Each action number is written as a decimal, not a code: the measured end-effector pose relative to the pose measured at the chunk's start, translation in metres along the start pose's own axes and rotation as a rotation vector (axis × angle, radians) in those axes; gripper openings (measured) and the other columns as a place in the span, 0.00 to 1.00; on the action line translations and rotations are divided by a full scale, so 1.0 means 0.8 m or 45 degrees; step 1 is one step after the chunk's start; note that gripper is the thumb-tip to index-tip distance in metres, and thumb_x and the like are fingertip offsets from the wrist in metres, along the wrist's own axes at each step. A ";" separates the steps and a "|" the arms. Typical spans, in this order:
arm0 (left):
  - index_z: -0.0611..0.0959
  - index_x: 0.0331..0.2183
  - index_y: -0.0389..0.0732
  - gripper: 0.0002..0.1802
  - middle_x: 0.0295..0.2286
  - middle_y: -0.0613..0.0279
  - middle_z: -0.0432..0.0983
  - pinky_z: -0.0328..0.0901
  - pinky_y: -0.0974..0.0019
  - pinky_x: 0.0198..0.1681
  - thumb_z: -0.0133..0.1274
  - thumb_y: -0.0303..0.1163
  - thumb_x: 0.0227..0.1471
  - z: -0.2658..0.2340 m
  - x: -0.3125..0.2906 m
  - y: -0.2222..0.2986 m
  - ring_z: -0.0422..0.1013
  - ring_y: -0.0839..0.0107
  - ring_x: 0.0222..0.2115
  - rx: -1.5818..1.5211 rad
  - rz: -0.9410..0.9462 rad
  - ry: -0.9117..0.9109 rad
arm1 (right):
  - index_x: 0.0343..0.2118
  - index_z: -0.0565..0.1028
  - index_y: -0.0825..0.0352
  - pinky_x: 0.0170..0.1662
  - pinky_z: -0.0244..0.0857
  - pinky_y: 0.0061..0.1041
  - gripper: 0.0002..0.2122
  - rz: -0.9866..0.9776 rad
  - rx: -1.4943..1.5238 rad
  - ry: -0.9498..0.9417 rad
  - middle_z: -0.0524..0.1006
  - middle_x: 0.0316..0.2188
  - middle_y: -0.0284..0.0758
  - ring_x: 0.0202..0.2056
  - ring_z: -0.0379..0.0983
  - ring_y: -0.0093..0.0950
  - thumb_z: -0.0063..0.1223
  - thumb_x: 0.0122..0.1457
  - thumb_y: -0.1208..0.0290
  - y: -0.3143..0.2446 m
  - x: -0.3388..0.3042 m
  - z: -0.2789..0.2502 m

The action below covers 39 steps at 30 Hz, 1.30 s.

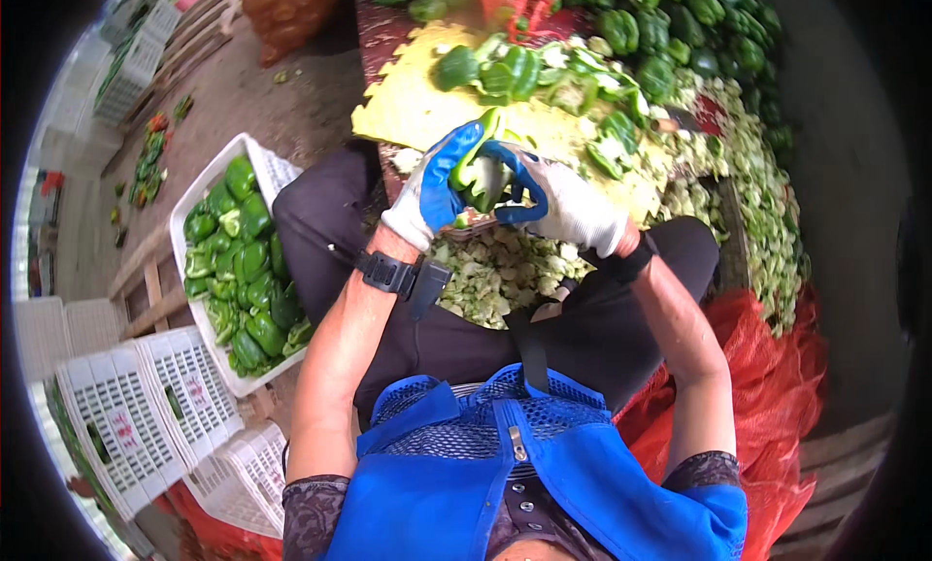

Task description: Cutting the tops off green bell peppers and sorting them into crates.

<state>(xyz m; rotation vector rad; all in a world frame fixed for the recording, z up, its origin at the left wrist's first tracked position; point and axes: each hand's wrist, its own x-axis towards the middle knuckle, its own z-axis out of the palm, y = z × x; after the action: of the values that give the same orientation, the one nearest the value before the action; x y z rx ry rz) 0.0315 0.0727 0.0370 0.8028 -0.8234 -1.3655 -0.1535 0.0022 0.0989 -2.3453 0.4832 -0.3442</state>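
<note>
An opened green bell pepper (470, 181) is held up in front of me over the near edge of a yellow foam mat. My left hand (439, 184), in a white glove with a blue coating, is wrapped round its left side. From the right, my right hand (555, 194), gloved alike, curls its fingers against the same pepper. A greyish patch shows between the hands, and I cannot tell what it is. Cut pepper pieces (505, 74) lie on the yellow mat (413, 100) just beyond my hands.
A white crate (209, 299) of green peppers stands at my left, near stacked white crates (160, 406). Pepper scraps (510, 270) heap up between my legs and along the right. Whole peppers (699, 27) pile at the far right. Red mesh sacking (767, 386) lies at my right.
</note>
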 end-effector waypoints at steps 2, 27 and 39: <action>0.71 0.55 0.39 0.23 0.45 0.64 0.74 0.68 0.70 0.49 0.49 0.34 0.59 0.005 0.017 -0.019 0.71 0.75 0.43 -0.395 -0.199 0.064 | 0.58 0.62 0.69 0.49 0.67 0.35 0.33 -0.041 0.095 -0.014 0.72 0.48 0.48 0.47 0.72 0.43 0.64 0.48 0.71 0.030 -0.009 0.003; 0.68 0.56 0.47 0.28 0.48 0.55 0.71 0.67 0.48 0.50 0.46 0.51 0.59 0.019 0.027 -0.089 0.70 0.57 0.47 -0.657 -0.152 0.268 | 0.51 0.66 0.65 0.35 0.70 0.37 0.25 0.209 -0.373 0.854 0.74 0.37 0.44 0.33 0.75 0.43 0.62 0.50 0.68 0.123 -0.009 0.036; 0.71 0.55 0.47 0.32 0.42 0.63 0.72 0.71 0.65 0.44 0.61 0.41 0.50 -0.006 0.058 -0.103 0.71 0.69 0.38 0.623 0.301 0.307 | 0.51 0.69 0.62 0.42 0.69 0.36 0.20 0.443 -0.244 0.890 0.73 0.44 0.45 0.40 0.74 0.42 0.57 0.54 0.71 0.106 -0.027 -0.013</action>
<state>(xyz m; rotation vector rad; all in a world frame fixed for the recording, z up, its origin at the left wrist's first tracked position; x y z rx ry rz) -0.0036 0.0223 -0.0350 1.1803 -1.0390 -0.8439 -0.1975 -0.0521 0.0452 -2.2108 1.2812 -0.9895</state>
